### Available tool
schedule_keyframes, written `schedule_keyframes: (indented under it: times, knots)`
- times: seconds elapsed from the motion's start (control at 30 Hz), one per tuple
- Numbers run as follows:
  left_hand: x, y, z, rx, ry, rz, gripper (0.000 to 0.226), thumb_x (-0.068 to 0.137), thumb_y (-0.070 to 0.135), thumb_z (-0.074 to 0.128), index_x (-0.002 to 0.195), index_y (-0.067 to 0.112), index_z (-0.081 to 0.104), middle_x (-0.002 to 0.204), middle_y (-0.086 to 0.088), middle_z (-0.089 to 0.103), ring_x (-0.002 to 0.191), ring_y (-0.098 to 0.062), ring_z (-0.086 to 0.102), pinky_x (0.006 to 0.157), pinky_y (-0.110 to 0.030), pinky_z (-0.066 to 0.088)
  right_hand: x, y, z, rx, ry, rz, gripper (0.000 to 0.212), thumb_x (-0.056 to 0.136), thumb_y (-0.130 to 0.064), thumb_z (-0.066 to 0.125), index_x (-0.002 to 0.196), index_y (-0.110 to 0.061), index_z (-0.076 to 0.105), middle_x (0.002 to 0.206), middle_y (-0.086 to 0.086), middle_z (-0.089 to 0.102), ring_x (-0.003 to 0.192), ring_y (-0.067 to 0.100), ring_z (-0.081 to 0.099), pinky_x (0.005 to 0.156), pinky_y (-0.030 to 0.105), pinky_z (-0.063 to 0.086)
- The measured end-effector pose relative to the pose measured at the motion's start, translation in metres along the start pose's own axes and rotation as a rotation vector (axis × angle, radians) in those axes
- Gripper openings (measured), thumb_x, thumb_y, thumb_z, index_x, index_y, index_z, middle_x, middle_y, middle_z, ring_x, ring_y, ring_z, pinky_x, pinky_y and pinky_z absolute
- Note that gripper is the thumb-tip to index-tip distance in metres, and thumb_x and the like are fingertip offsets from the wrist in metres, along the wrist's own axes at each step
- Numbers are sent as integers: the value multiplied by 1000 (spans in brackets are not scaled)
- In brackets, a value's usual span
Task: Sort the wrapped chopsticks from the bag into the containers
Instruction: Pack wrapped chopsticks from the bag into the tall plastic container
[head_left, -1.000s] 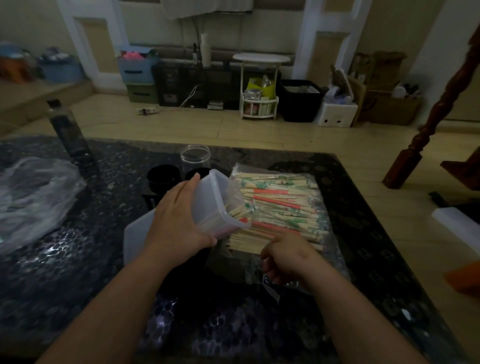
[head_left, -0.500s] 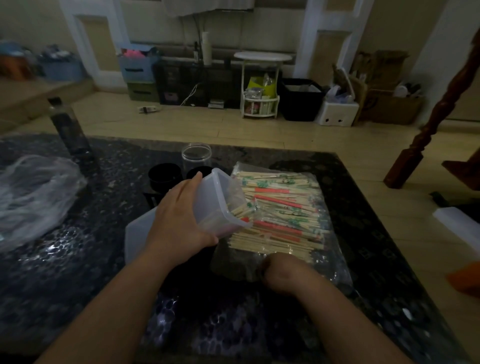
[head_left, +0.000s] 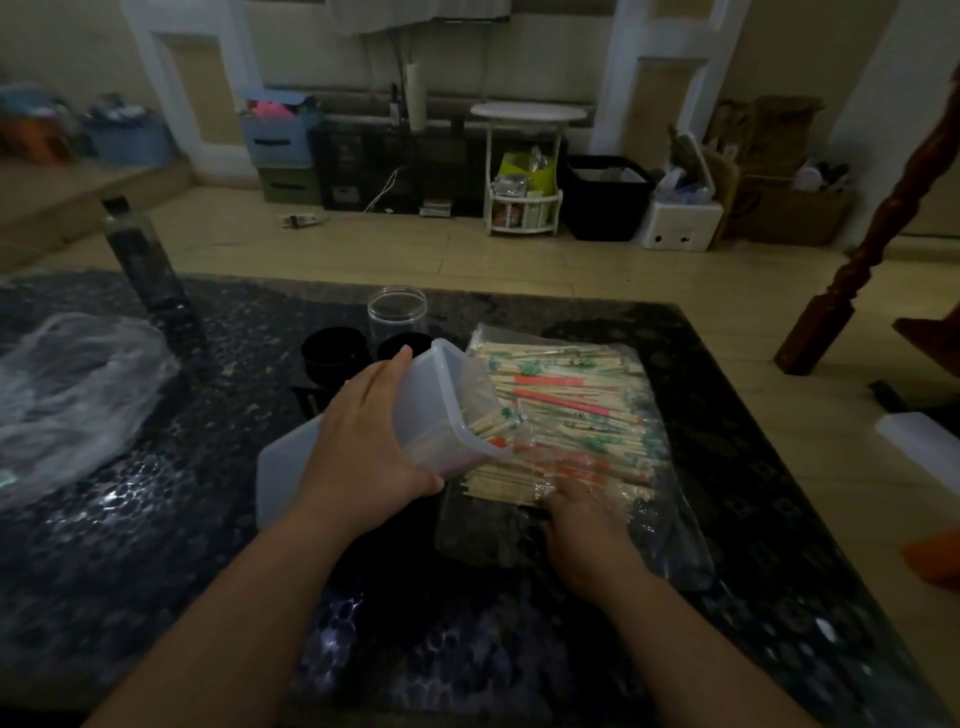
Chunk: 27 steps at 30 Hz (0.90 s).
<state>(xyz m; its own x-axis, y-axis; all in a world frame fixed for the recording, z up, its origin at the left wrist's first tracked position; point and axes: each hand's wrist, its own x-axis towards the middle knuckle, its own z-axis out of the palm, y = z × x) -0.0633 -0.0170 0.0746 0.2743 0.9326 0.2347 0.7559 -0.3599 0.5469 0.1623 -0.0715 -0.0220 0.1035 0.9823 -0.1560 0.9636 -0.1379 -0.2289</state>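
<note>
While the left hand (head_left: 363, 452) gripped the clear plastic container (head_left: 441, 405), its fingers (head_left: 389, 371) spread over the upper wall and the thumb hooked underneath, the container hung tilted on its side above the bench (head_left: 156, 571). Its open mouth was turned toward the bag (head_left: 670, 530) of wrapped chopsticks (head_left: 571, 410) just beyond those fingers. A few sticks already lay in the container's lower corner, their ends poking out of the mouth and touching the bag's film. The rest lay in a flat heap inside the bag, stretching away from the right hand (head_left: 582, 519), which rested at the near end of the heap. Its fingers (head_left: 558, 493) were bent down among the stick ends, but glare on the film hid whether they pinched anything or only pressed, so that could not be told. The step in hand looked like loading the tilted container, with most of the heap not yet sorted. The next move probably called for the right fingers to close on a small bunch, draw it clear of the film, and feed it end-first into the mouth just to their left, the left hand holding the tilt steady. A clear jar (head_left: 397, 312) and dark cups (head_left: 332, 358) stood past the left fingers, seemingly for other kinds.
</note>
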Motion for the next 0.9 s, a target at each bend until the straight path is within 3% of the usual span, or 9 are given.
schedule_keyframes:
  times: [0.27, 0.33, 0.47, 0.8, 0.9]
  knots:
    - [1, -1, 1, 3, -9, 4, 132, 52, 34, 93, 154, 34, 10, 155, 7, 21, 140, -10, 17, 111, -32, 21, 3, 2, 4, -38, -13, 53, 46, 95, -20, 47, 141, -23, 43, 152, 1, 31, 140, 33, 28, 113, 46, 30]
    - [1, -1, 1, -4, -9, 4, 131, 52, 34, 93, 154, 35, 10, 154, 8, 21, 139, -10, 17, 111, -31, 21, 3, 1, 5, -44, -8, 64, 52, 95, -22, 48, 146, -25, 36, 156, 0, 26, 145, 34, 19, 116, 48, 22]
    - [0, -1, 0, -8, -12, -2, 131, 53, 34, 92, 154, 37, 8, 154, 10, 20, 140, -11, 17, 112, -34, 22, 4, 3, 6, -35, -16, 70, 48, 99, -26, 44, 146, -24, 33, 158, 1, 23, 146, 36, 14, 117, 50, 23]
    - [0, -1, -1, -15, -23, -1, 131, 54, 33, 93, 154, 37, 8, 155, 9, 19, 141, -12, 16, 112, -33, 21, 5, 2, 2, -2, -31, 84, 47, 99, -28, 46, 146, -28, 41, 156, 2, 31, 144, 35, 25, 117, 52, 25]
    - [0, -1, -1, -19, -17, 0, 131, 54, 33, 93, 154, 37, 8, 155, 10, 19, 140, -9, 16, 111, -32, 21, 2, 1, 0, -66, -39, 78, 47, 97, -27, 50, 144, -21, 43, 150, 7, 38, 138, 32, 35, 114, 43, 31]
